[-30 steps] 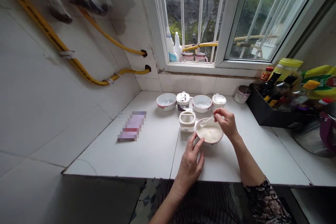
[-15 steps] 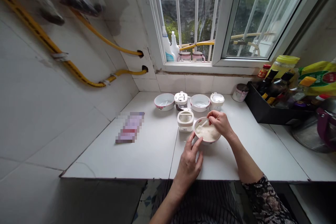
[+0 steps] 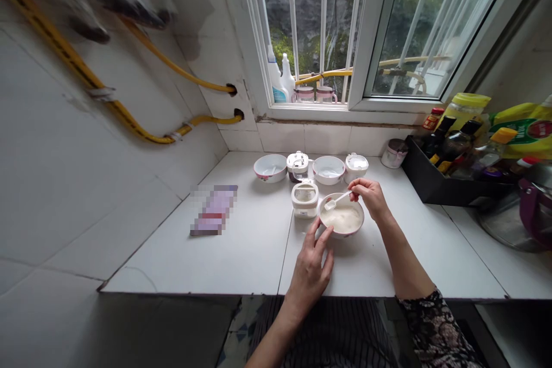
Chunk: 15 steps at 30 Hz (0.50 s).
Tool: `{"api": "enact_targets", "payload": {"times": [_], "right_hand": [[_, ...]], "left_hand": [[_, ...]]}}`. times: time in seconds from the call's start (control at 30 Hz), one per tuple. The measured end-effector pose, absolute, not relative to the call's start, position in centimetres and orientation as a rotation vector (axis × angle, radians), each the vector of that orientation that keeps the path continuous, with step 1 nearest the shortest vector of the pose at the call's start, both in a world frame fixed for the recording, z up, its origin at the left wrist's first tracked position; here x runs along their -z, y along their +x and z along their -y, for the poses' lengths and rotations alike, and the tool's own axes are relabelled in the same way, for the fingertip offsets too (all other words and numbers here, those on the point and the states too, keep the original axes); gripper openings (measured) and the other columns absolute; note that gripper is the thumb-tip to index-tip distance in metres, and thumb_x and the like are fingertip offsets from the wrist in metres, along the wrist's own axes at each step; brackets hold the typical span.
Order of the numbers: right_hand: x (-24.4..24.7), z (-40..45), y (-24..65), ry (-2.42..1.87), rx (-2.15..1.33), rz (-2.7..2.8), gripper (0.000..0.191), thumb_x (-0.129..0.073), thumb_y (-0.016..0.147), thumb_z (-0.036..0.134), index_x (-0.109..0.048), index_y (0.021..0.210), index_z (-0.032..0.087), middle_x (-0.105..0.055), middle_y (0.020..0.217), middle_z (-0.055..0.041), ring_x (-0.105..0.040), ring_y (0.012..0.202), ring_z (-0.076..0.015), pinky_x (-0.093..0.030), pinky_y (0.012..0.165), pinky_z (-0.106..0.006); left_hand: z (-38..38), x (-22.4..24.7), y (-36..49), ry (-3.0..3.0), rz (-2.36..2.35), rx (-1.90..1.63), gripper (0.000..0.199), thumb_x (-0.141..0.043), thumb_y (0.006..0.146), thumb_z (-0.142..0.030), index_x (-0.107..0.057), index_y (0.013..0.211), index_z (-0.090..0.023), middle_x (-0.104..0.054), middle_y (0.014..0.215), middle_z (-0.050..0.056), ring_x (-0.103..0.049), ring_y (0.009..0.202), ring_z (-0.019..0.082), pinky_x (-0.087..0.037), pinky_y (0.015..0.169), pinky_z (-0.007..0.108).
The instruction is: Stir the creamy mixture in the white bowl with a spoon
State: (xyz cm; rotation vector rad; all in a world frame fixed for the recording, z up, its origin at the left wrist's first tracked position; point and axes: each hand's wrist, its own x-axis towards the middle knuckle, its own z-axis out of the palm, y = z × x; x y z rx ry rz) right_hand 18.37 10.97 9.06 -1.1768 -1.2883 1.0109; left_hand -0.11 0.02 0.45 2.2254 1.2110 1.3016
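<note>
My right hand (image 3: 370, 198) pinches the handle of a small white spoon (image 3: 331, 205), whose scoop end is over the far left part of a bowl (image 3: 345, 234). Pale, grainy white stuff (image 3: 342, 219) lies inside this bowl; its kind I cannot tell. With fingers apart, my left hand (image 3: 313, 264) holds the bowl's near left side, fingertips at the rim. Just left of the bowl stands a lidded seasoning jar (image 3: 305, 200). Behind are two white bowls, a left one (image 3: 270, 168) and a right one (image 3: 328, 170), and two more lidded jars (image 3: 297, 167) (image 3: 356, 168).
A blurred purple rectangular thing (image 3: 214, 211) lies left on the white counter (image 3: 245, 253). At right, a black box (image 3: 452, 187) holds several bottles, beside a metal pot (image 3: 504, 224). A pink-banded jar (image 3: 394, 153) stands by the wall below the barred window (image 3: 319, 29).
My right hand has moved slightly right and up, lifting the spoon so that its scoop now shows above the white stuff. My left hand stays at the bowl.
</note>
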Motion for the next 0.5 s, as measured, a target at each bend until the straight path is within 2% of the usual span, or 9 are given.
{"api": "enact_targets", "payload": {"times": [0.33, 0.5], "right_hand": [[-8.9, -11.1, 17.7, -1.135, -1.028, 1.234, 0.012, -0.059, 0.062, 0.027, -0.064, 0.064, 0.017, -0.060, 0.048, 0.0007, -0.052, 0.049, -0.0124, -0.043, 0.053, -0.026], [-8.5, -10.9, 15.8, -1.087, -0.836, 1.294, 0.014, -0.058, 0.075, 0.031, -0.063, 0.078, 0.019, -0.067, 0.061, -0.0011, -0.060, 0.057, -0.0154, -0.050, 0.063, -0.030]], "left_hand": [[0.0, -0.4, -0.1, 2.229, -1.224, -1.316, 0.057, -0.046, 0.091, -0.004, -0.040, 0.143, -0.024, -0.031, 0.153, 0.014, -0.037, 0.142, 0.027, -0.042, 0.111, 0.044], [0.0, -0.4, 0.0, 2.218, -1.219, -1.320, 0.058, -0.046, 0.089, -0.003, -0.041, 0.143, -0.024, -0.031, 0.153, 0.014, -0.038, 0.142, 0.028, -0.043, 0.110, 0.045]]}}
